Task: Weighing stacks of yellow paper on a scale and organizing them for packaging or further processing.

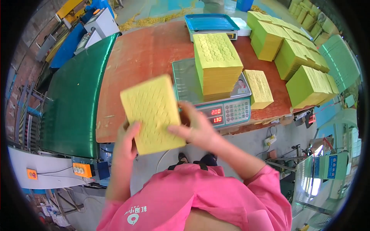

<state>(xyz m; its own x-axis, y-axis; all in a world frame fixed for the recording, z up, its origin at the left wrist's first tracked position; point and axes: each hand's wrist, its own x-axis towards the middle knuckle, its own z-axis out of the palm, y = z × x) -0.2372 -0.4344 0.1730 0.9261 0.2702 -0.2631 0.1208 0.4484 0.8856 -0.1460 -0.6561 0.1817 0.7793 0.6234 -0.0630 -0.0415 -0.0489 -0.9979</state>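
- I see the yellow block (153, 115) in mid-air, left of the front scale and over the table's near edge, its slit-marked broad face tilted into my view.
- The left hand (129, 139) grips its lower left side, thumb on the face.
- The right hand (197, 128) grips the lower right side, thumb also on the face; the block sits between both hands, its upper part clear of them.
- Just right of it I have the front scale (184, 71), red digits lit, bearing a tall yellow stack (217, 73).
- A smaller stack (259, 88) stands just beside that scale.
- All rest on a worn red-brown table (142, 54); a blue-topped scale (212, 23) stands behind, and rows of yellow stacks (308, 86) fill the right end.
- Left of the table I make out a glossy green belt (75, 100).
- Farther out, yellow scraps (154, 19) litter the grey floor (250, 152).
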